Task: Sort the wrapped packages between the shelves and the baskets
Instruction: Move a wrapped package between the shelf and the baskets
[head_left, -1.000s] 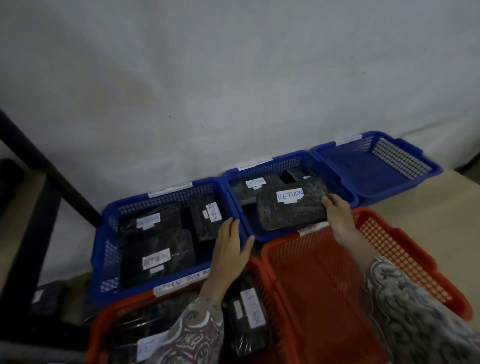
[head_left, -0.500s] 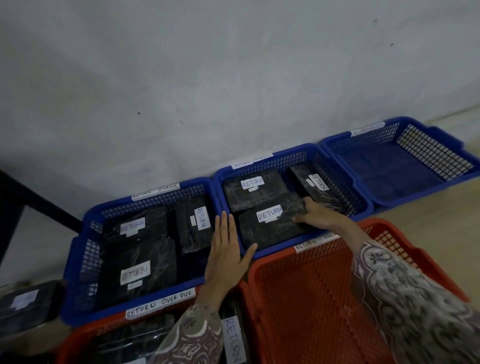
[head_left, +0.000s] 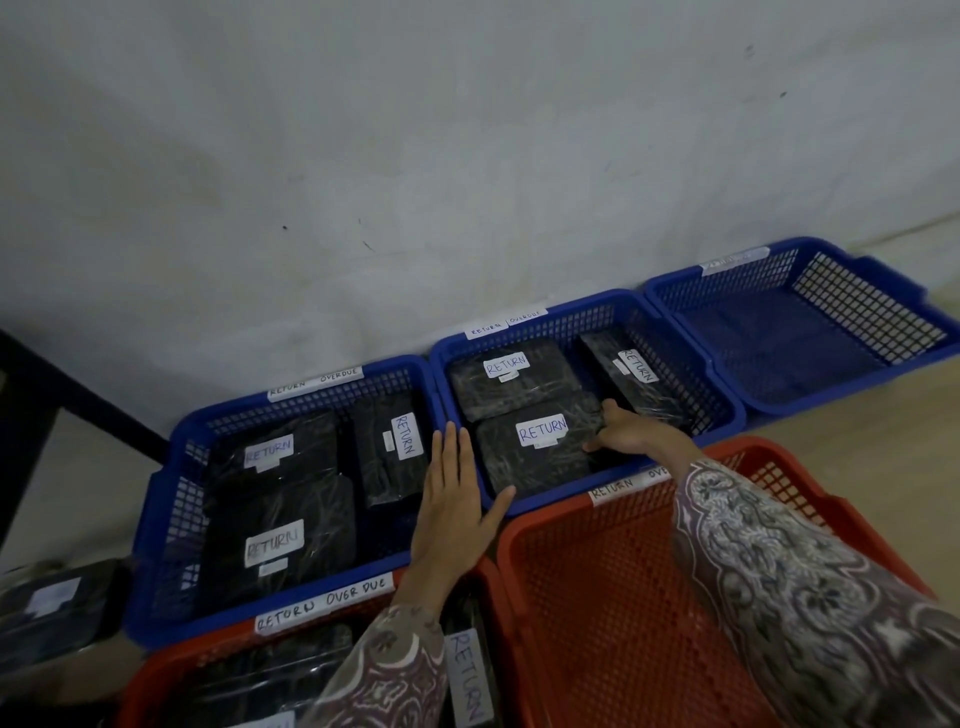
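Note:
A black wrapped package labelled RETURN lies flat at the front of the middle blue basket. My right hand rests on that package's right edge, fingers curled over it. Two more black packages lie behind and to its right in the same basket. My left hand lies flat and open on the rim between the middle basket and the left blue basket, which holds three RETURN packages.
An empty blue basket stands at the far right by the grey wall. An empty red basket lies under my right arm. A red basket with packages is at bottom left. Another package lies at the left edge.
The package in my right hand came down from a tilted, raised pose and now lies flat in the middle blue basket. My view has moved closer. My left hand stayed on the rim.

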